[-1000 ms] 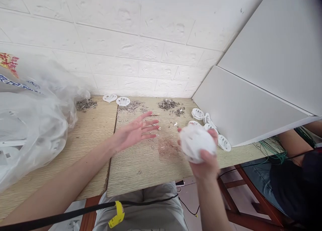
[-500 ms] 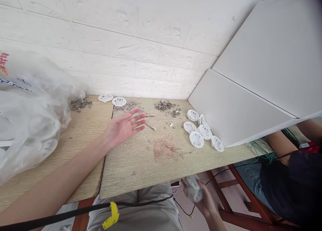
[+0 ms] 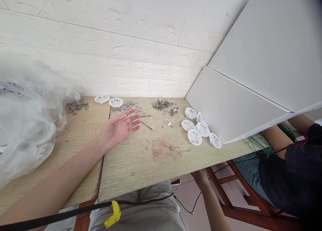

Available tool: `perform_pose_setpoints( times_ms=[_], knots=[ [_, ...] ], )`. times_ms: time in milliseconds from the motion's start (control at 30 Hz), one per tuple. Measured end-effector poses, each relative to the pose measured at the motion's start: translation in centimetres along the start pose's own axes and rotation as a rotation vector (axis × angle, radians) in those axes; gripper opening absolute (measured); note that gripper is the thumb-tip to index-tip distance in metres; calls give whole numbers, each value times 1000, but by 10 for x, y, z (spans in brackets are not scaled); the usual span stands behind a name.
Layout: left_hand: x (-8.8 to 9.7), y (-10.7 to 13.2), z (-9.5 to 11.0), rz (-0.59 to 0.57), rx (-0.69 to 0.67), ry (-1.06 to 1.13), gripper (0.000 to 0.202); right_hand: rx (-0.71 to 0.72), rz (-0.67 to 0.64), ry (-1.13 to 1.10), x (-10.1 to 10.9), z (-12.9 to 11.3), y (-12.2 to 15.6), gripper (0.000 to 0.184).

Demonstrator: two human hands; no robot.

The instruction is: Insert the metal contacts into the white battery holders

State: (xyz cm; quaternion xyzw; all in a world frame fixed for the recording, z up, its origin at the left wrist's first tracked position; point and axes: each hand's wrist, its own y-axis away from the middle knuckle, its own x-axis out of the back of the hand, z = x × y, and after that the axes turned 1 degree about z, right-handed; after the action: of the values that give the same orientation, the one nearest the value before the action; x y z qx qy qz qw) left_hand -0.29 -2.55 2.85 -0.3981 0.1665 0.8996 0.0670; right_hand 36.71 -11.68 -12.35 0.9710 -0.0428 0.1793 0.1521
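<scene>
My left hand is held palm up over the table, fingers stretched and holding nothing. Just beyond its fingertips lie two thin rod-like pieces. Behind it spreads a heap of tiny metal parts, with a darker pile of small metal pieces to the right. Below the table's front edge is my right hand; the tabletop hides its fingers, so whatever it may hold cannot be seen. Several white round plastic discs with metal pieces in them lie at the table's right side.
A clear plastic bag of white parts fills the left side. Grey-white panels lean at the right, near green wires and another person's arm. A black cable with a yellow tag crosses in front.
My right hand has moved up under the table edge, and the whitish translucent thing it held is out of sight. My left hand stays open, palm up. The view has shifted slightly.
</scene>
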Motion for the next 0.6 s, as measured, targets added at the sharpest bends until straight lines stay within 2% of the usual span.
perform_pose_setpoints(
  times_ms=[67,133,233,267,300,333,400,467,533,600],
  knots=[
    [-1,0,1,-13,-9,-1,31,-106,-8,-40,15,-5,30,54],
    [-1,0,1,-23,-21,-1,30,-130,-263,-4,35,-30,59,50],
    [0,-1,0,-21,-28,-11,30,97,-613,108,67,-98,77,44],
    [0,-1,0,-21,-28,-16,30,237,-589,140,74,-123,71,39],
    [0,0,0,-26,-28,-22,30,354,-522,191,80,-148,59,33],
    [0,0,0,-32,-28,-27,30,469,-378,243,82,-170,42,30],
    [1,0,-1,-41,-30,-30,30,590,-88,355,82,-204,-6,40],
    [2,0,-1,-39,-28,-30,31,632,64,588,77,-223,-61,55],
    [4,-1,-2,-40,-25,-27,32,545,65,970,74,-230,-110,73],
    [5,-2,-2,-54,-22,-26,32,410,-14,1186,74,-229,-146,88]
  ],
)
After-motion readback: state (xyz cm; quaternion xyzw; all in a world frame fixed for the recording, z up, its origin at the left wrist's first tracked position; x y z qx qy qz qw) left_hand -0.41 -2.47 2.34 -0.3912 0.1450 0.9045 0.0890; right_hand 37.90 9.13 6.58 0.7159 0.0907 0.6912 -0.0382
